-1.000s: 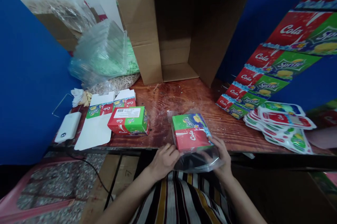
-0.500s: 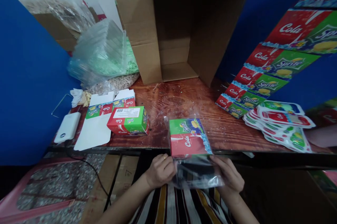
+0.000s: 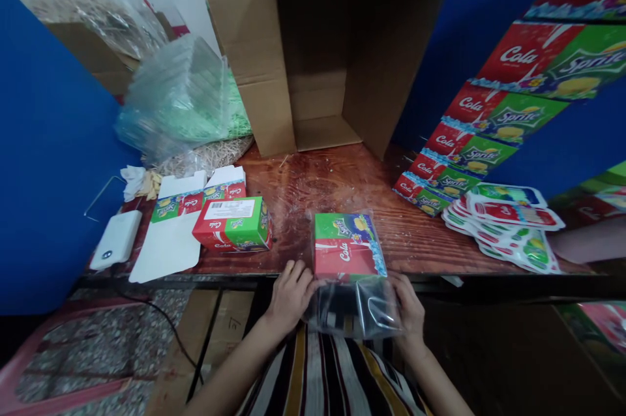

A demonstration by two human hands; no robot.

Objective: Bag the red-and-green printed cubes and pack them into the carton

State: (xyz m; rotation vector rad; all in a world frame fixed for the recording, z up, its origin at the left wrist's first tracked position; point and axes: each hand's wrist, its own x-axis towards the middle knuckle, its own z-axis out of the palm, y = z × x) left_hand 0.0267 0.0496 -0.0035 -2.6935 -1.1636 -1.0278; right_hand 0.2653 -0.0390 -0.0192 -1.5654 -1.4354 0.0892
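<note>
A red and green Cola-Sprite box [image 3: 346, 252] lies at the table's front edge inside a clear plastic bag [image 3: 359, 312]. The loose, mouth-side part of the bag hangs over the edge towards me. My left hand [image 3: 292, 293] pinches the bag at its left side, close to the box's near corner. On the other side my right hand [image 3: 407, 308] has its fingers closed on the bag's right edge. The fingertips of my right hand are partly hidden behind the plastic.
Left of the bag stands another Cola-Sprite box [image 3: 233, 223], beside flattened cartons [image 3: 169, 240] and a white power bank [image 3: 116, 240]. A big open cardboard box [image 3: 261, 51] stands behind. On the right are stacked boxes [image 3: 479, 109] and a pile of printed packs [image 3: 503, 223].
My hands and the bagged box have shifted slightly away from me on the table. My left hand has moved up along the bag's side. The whole view has turned a little.
</note>
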